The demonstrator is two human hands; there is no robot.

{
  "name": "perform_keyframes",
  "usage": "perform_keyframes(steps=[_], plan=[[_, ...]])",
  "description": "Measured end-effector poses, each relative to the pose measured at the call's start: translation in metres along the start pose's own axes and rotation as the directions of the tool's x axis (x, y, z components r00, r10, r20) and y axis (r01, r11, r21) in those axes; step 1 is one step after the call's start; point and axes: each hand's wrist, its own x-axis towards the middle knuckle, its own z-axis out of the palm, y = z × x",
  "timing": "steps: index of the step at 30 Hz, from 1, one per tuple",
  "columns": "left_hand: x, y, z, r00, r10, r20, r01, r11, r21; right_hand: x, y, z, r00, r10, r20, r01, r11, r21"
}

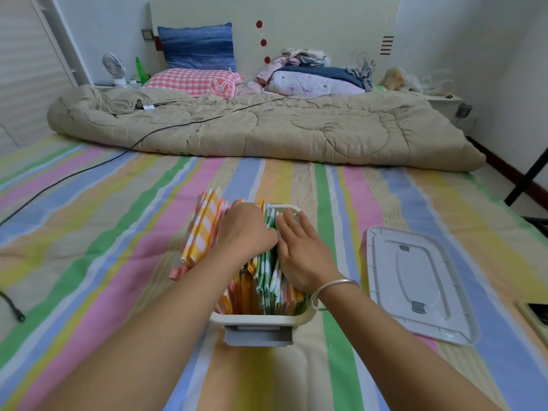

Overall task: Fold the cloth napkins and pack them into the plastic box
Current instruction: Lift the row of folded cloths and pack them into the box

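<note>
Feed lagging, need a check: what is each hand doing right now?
Left hand: fingers tucked among napkins, grip cannot be told.
Right hand: open, pressing green napkins.

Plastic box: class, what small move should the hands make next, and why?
Probably ease the yellow checked napkins down into the plastic box: they stand tilted out over its left side by the left hand, while the right hand presses the green napkins aside.

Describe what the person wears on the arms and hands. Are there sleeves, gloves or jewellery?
Both forearms are bare in view: no sleeves, no gloves. The right wrist carries a thin, round, silver-coloured bangle, plain and smooth. The left wrist is bare. No ring shows on the right hand; the fingers of the left hand are mostly hidden.
</note>
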Motion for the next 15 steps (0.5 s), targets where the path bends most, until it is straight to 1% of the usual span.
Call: perform_keyframes(steps=[4,6,7,9,12,14,15], plan=[[0.003,0.012,0.015,0.994,0.103,0.022,-0.105,0.958,0.268,-0.005,0.006,0.001,1.0,0.011,-0.008,-0.011,1.0,-0.018],[0.005,0.011,0.025,0.991,0.123,0.061,-0.136,0.932,0.336,-0.005,0.007,0.002,1.0,0.019,-0.015,-0.019,1.0,0.007],[0.006,0.01,0.028,0.989,0.128,0.072,-0.145,0.929,0.339,-0.005,0.007,0.002,1.0,0.024,-0.018,-0.024,1.0,0.021],[0.006,0.008,0.026,0.987,0.141,0.071,-0.156,0.941,0.302,-0.004,0.006,0.001,0.999,0.031,-0.018,-0.03,0.999,0.042],[0.007,-0.002,0.02,0.989,0.133,0.057,-0.141,0.979,0.149,-0.006,0.0,-0.001,1.0,0.025,-0.013,-0.025,0.999,0.043],[0.009,-0.015,0.018,0.99,0.143,-0.012,-0.142,0.988,0.054,-0.008,-0.005,-0.003,1.0,0.011,-0.011,-0.011,1.0,0.028],[0.01,-0.021,0.019,0.988,0.142,-0.057,-0.144,0.989,-0.032,-0.009,-0.007,-0.004,1.0,0.007,-0.011,-0.006,1.0,0.017]])
